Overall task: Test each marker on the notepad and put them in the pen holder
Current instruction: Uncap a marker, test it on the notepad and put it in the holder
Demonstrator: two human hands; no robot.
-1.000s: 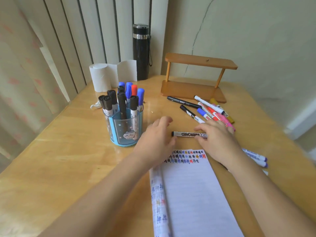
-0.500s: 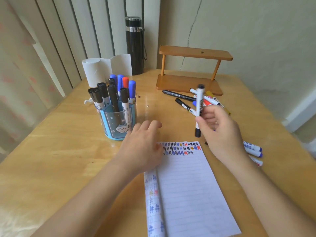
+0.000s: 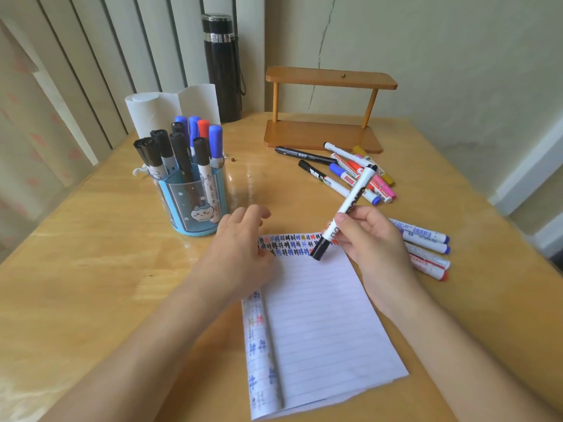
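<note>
Your right hand (image 3: 370, 239) is pinched round a black-capped whiteboard marker (image 3: 345, 210), cap still on, held slanted just above the top edge of the notepad (image 3: 323, 327). Your left hand (image 3: 240, 254) lies flat and loose on the pad's top-left corner, holding nothing. Approx. nine markers already stand in the pen holder (image 3: 195, 202), and the pad's top rows carry test marks — so you're well along. Left to do: the loose markers (image 3: 344, 172) by the wooden stand and four more (image 3: 426, 251) beside your right hand.
</note>
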